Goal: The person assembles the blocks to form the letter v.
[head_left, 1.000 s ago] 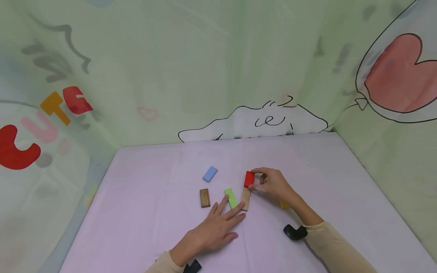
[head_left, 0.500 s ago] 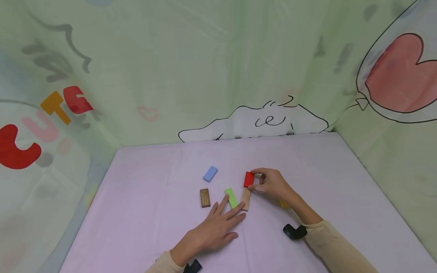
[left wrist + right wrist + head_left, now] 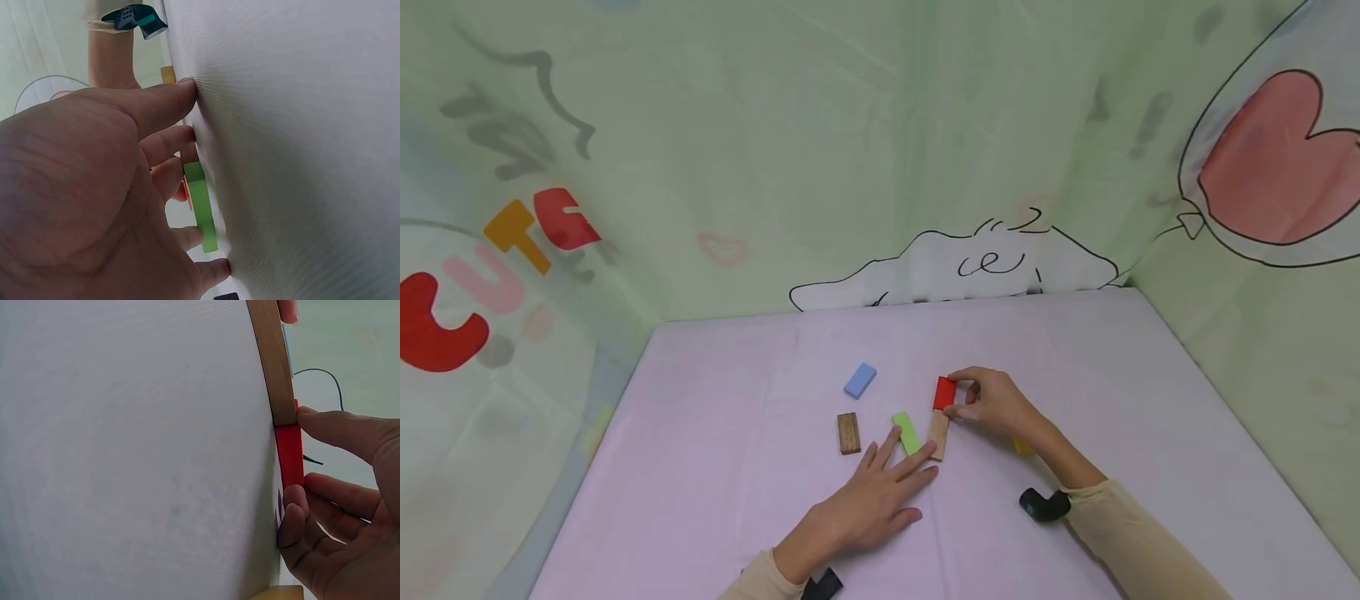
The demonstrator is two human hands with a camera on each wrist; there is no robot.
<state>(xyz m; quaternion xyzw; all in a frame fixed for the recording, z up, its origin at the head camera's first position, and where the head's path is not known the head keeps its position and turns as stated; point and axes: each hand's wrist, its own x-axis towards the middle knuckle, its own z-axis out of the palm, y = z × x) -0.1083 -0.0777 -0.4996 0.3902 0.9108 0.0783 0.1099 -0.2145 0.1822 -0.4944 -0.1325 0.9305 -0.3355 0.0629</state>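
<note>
My right hand point(image 3: 996, 404) pinches a red wooden block point(image 3: 945, 393) between thumb and fingers, at its near and far ends. In the right wrist view the end of the red block point(image 3: 290, 456) meets the end of a natural-wood block point(image 3: 273, 362), both lying flat in a line. My left hand point(image 3: 880, 504) is spread palm down, one fingertip at a lime green block point(image 3: 906, 431) and another at the near end of the natural-wood block. The green block point(image 3: 201, 209) lies slanted just left of the natural one; fingers cover its near end in the head view.
A blue block point(image 3: 860, 380) lies farther back on the lilac-white tabletop point(image 3: 715, 467). Left of the green block is a dark brown block point(image 3: 848, 433). A yellow block point(image 3: 1023, 447) is mostly hidden under the right wrist. A printed cloth backdrop point(image 3: 820, 167) rises behind the table.
Both hands and all the blocks keep their places. The head view has shifted only very slightly.
</note>
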